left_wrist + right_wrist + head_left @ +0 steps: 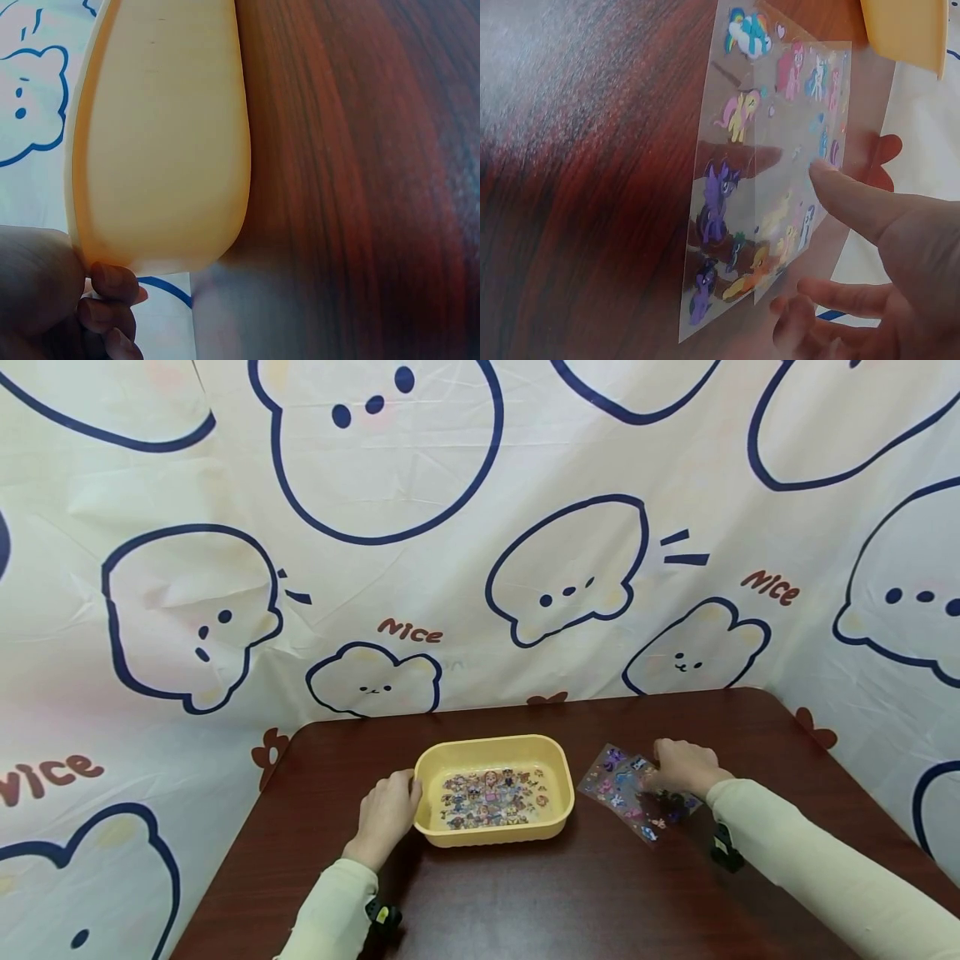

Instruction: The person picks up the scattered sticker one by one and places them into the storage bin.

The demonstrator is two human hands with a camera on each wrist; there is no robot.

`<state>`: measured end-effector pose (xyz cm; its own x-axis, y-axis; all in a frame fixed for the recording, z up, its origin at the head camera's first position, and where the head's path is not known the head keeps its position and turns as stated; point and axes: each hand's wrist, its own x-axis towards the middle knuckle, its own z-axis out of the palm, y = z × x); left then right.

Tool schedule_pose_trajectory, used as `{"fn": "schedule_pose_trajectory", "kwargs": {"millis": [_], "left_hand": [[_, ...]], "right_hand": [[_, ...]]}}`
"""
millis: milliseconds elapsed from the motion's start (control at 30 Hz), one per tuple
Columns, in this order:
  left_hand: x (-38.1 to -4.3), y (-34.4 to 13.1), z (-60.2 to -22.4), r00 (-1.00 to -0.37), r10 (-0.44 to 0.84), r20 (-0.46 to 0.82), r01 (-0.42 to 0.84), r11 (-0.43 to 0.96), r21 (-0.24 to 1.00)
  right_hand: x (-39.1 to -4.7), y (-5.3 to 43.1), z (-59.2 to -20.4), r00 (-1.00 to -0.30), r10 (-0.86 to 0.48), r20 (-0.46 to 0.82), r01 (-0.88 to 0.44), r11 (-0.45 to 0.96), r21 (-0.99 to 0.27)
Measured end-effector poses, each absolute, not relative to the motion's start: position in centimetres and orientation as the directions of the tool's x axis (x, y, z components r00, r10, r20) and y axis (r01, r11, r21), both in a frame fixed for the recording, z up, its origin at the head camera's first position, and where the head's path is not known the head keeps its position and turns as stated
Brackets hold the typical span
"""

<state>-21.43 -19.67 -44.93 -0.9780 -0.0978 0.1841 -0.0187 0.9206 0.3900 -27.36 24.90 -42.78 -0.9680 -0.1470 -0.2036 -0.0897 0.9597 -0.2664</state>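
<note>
A yellow plastic tray (495, 837) stands on the table, with many small cartoon-figure stickers (491, 797) visible inside it. My left hand (386, 818) grips the tray's left end at the rim; in the left wrist view its fingertips (112, 281) curl at the corner of the tray wall (161, 135). To the right of the tray, my right hand (686, 767) pinches clear sticker sheets (618, 789) printed with colourful ponies. In the right wrist view the thumb (847, 191) presses the near face of the sheets (739, 127), and fingers show through from behind. Two sheets seem to overlap.
Beneath everything is a dark brown wooden table (510, 902) with rounded far corners. A pale cloth (465, 585) printed with blue-outlined bears hangs behind and beside it. Each wrist carries a small black device (384, 914).
</note>
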Motion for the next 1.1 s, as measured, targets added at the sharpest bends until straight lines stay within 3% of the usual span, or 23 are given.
{"fn": "schedule_pose_trajectory", "kwargs": {"millis": [733,1100], "left_hand": [[-21.4,-19.7,-44.9,-0.977,-0.107,0.182,-0.029,0.922,0.387],[-21.4,-19.6,-44.9,-0.98,-0.101,0.172,-0.026,0.921,0.388]], "right_hand": [[-28.1,26.2,-43.3,-0.951,-0.119,-0.285,-0.02,0.944,-0.329],[-27.9,25.9,-42.6,-0.948,-0.116,-0.298,-0.022,0.953,-0.302]]}}
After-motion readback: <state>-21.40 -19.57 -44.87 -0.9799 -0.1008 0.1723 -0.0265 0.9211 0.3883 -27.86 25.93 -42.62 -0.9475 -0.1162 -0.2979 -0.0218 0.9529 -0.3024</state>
